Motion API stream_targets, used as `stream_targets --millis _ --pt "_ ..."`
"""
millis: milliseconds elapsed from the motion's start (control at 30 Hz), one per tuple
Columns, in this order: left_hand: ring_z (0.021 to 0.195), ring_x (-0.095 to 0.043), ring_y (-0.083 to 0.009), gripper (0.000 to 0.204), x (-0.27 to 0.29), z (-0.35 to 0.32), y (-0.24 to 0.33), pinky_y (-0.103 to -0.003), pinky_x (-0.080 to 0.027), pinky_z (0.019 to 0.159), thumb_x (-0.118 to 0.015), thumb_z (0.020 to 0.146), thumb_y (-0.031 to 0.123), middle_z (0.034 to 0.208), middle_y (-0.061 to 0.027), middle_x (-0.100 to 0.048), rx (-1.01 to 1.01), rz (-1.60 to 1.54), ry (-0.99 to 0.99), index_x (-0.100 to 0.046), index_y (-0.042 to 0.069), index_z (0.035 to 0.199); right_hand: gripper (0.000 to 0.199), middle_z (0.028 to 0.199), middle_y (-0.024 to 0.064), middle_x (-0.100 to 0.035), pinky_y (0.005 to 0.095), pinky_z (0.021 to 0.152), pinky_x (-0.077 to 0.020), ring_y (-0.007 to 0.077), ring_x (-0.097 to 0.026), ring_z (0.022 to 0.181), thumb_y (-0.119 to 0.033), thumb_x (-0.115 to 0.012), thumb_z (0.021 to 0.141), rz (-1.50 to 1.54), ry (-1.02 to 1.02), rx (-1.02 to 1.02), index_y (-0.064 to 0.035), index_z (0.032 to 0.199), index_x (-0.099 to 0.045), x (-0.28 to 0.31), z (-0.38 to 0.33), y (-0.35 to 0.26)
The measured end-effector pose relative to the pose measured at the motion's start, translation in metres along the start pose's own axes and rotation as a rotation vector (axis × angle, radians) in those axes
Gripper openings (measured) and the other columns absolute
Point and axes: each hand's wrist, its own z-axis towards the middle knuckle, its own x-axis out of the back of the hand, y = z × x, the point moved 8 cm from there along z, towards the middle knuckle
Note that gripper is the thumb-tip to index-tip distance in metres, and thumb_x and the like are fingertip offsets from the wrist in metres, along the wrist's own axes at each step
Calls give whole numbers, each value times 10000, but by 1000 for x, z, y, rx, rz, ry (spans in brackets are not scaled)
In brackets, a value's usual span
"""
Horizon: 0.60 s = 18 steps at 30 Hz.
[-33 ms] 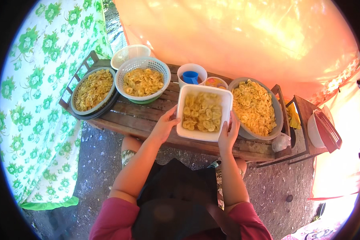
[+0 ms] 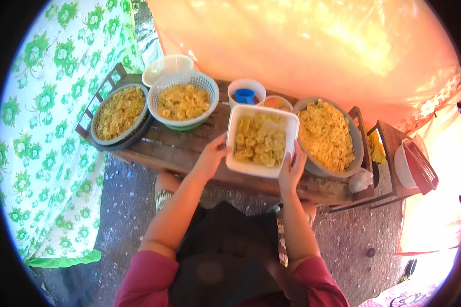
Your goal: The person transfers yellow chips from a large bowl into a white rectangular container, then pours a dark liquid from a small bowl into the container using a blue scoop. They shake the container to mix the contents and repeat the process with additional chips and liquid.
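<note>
A white square plastic tub (image 2: pixel 236 165) with yellow banana chips (image 2: pixel 260 140) inside is held up in front of me, over the front of the wooden bench. My left hand (image 2: pixel 210 157) grips its left side, thumb along the wall. On the tub's right side, near the front corner, my right hand (image 2: pixel 292 169) has hold of it. The fingers beneath the tub are hidden. Just right of it stands a large grey basin (image 2: pixel 360 144) heaped with more chips. Behind its rim are a white bucket (image 2: pixel 248 83) with a blue cup (image 2: pixel 244 96) and a small round container (image 2: pixel 278 103).
On the slatted bench (image 2: pixel 174 153), a light colander (image 2: pixel 153 105) and a dark-based basin (image 2: pixel 93 128) hold chips at the left. A pale lid-like dish (image 2: pixel 167 66) lies behind them. A knotted plastic bag (image 2: pixel 361 180) sits at the right end. Beyond stands a side table with baskets (image 2: pixel 405 166).
The tub and both hands sit very slightly higher in view, and the chips inside look a little shifted and blurred. Both hands keep their hold.
</note>
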Motion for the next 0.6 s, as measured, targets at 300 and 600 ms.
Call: stream_targets --millis 300,600 --pt "1008 -536 -135 511 0 -11 -3 -283 -436 866 -557 882 8 1111 -47 -583 151 -93 -3 -429 36 1376 399 938 82 -481 290 732 -426 153 -480 799 32 -490 877 68 -92 -231 5 1276 -480 -8 -12 25" --pt "952 -552 -124 531 6 -9 -5 -270 -453 805 -574 877 24 1105 -36 -584 124 -72 -3 -420 45 1384 393 914 68 -490 274 700 -417 135 -467 767 12 -521 878 75 -160 -342 6 1269 -478 -13 -14 30"
